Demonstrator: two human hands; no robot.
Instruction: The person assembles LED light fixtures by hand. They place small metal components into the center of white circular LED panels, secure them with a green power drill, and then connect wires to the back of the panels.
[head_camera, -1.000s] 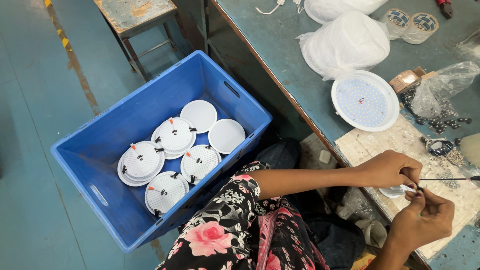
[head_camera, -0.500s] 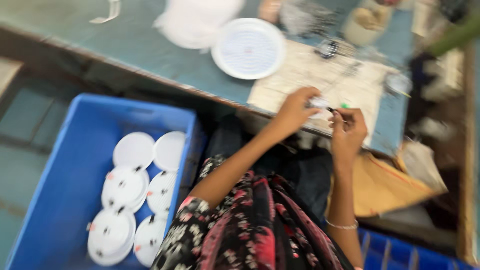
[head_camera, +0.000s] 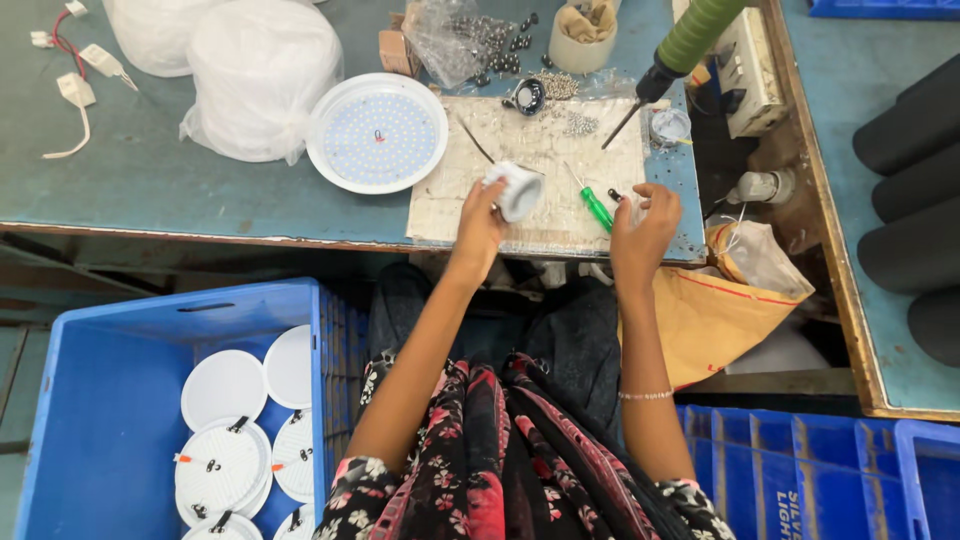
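Blue plastic crate (head_camera: 110, 400) of white round lamp discs (head_camera: 222, 465) sits lower left. Above, the left hand (head_camera: 482, 222) grasps a small white cylindrical housing (head_camera: 518, 190) over the worn paper mat (head_camera: 540, 150). Just beside a green-handled screwdriver (head_camera: 597, 208), the right hand (head_camera: 645, 228) curls loosely; whether it holds anything I cannot tell.

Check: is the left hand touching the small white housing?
Touching. The head view shows the left hand with its fingers wrapped on the white housing, lifting it above the mat. No gap shows between them.

Glossy white plastic lamp housing (head_camera: 519, 190), worn matt painted bench (head_camera: 150, 190), crinkly clear plastic bag (head_camera: 455, 40).
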